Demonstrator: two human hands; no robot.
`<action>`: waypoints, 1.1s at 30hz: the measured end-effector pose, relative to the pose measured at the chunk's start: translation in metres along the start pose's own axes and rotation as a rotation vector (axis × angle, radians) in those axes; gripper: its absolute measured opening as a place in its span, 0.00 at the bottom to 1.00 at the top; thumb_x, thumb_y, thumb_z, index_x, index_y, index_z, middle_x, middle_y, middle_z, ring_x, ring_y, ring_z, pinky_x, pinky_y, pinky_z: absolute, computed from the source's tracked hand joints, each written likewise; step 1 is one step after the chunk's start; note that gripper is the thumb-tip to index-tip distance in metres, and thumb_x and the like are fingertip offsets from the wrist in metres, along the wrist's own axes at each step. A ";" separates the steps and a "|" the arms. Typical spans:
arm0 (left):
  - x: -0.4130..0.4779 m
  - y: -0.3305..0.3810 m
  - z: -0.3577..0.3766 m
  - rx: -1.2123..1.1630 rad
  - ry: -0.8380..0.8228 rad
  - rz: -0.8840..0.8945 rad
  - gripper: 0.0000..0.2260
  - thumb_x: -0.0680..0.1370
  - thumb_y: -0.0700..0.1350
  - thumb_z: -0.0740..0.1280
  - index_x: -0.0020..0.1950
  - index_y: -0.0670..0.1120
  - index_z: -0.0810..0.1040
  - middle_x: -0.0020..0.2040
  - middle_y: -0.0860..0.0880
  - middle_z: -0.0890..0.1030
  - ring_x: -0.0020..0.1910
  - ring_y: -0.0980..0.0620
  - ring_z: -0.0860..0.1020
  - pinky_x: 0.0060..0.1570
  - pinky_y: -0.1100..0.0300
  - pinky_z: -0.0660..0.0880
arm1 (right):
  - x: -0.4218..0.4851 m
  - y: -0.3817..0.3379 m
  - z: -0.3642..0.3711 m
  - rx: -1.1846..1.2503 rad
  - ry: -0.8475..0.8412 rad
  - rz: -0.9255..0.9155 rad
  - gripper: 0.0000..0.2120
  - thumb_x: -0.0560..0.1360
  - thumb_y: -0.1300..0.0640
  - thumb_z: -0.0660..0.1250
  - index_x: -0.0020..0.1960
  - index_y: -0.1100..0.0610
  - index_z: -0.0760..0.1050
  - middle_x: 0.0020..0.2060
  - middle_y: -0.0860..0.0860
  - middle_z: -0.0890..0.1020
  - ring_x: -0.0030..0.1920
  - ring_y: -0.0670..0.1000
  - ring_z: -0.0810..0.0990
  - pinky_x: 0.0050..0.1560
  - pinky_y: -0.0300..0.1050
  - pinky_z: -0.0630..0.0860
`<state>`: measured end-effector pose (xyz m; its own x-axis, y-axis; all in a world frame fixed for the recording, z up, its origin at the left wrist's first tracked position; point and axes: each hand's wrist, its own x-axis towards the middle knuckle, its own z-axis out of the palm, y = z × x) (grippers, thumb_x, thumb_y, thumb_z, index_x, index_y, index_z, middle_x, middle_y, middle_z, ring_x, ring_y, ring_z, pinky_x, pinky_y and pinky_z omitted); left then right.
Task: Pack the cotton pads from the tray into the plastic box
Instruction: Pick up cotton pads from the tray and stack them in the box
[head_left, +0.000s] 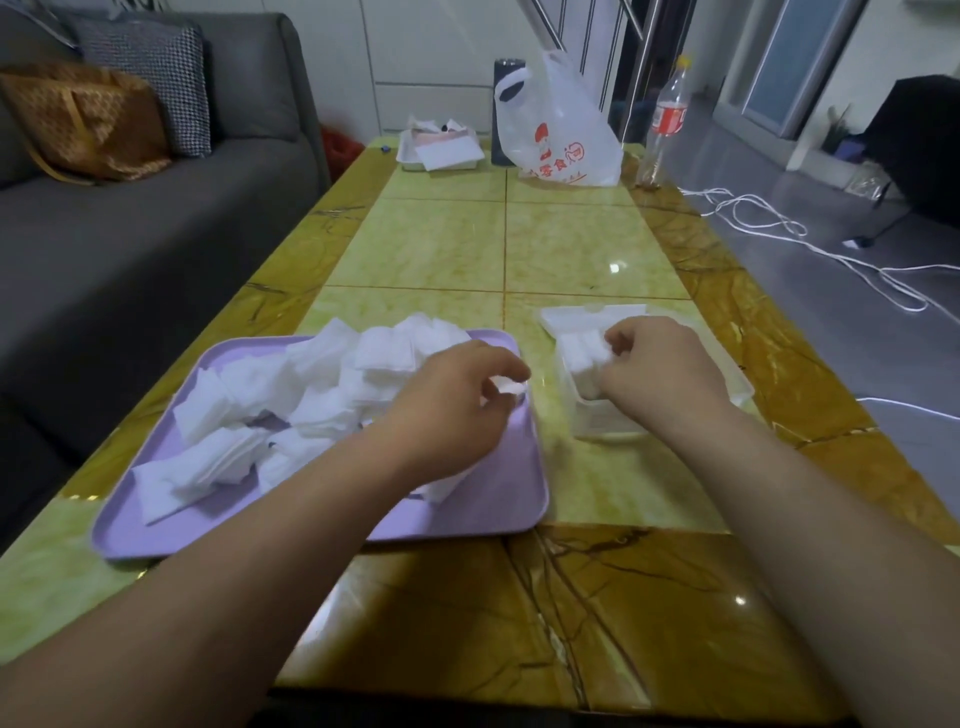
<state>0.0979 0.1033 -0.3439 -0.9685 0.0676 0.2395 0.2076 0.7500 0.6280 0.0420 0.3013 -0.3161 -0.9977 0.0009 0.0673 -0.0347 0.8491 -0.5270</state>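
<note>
Pinching one cotton pad (508, 387) between curled fingers, the left hand (457, 402) hovers over the right edge of the purple tray (498, 499). Right hand (660, 369) grips pads (582, 358) inside the plastic box (602, 421), right of the tray.

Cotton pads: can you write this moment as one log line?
left hand: pinches cotton pad over tray | right hand: holds stacked pads in plastic box | tray: many loose pads

1 lilac rectangular plastic tray (467, 514); 1 clear plastic box (608, 428) right of tray; white square cotton pads (322, 364) on tray: loose heap, uncountable.
</note>
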 end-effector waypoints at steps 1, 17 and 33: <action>-0.001 -0.004 -0.008 0.036 0.012 -0.022 0.10 0.79 0.42 0.69 0.58 0.53 0.84 0.54 0.54 0.84 0.50 0.56 0.81 0.57 0.58 0.76 | -0.002 -0.003 0.000 -0.045 0.003 -0.012 0.20 0.71 0.61 0.67 0.63 0.57 0.80 0.58 0.52 0.84 0.58 0.59 0.81 0.53 0.50 0.78; -0.026 -0.054 -0.047 0.244 -0.224 -0.115 0.10 0.77 0.48 0.71 0.57 0.51 0.84 0.54 0.54 0.83 0.46 0.55 0.77 0.47 0.62 0.72 | -0.039 -0.050 0.056 -0.050 -0.274 -0.430 0.18 0.78 0.60 0.61 0.66 0.55 0.78 0.63 0.54 0.81 0.64 0.57 0.78 0.63 0.55 0.76; -0.011 -0.048 -0.045 0.038 -0.426 -0.143 0.21 0.73 0.43 0.74 0.63 0.58 0.79 0.50 0.57 0.82 0.42 0.60 0.79 0.47 0.61 0.80 | -0.025 -0.039 0.069 0.319 -0.265 -0.216 0.22 0.75 0.58 0.75 0.67 0.50 0.77 0.45 0.46 0.80 0.43 0.45 0.79 0.49 0.41 0.74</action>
<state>0.1049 0.0367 -0.3438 -0.9589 0.2204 -0.1786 0.0704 0.7948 0.6028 0.0648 0.2319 -0.3555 -0.9446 -0.3281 0.0068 -0.2174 0.6101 -0.7619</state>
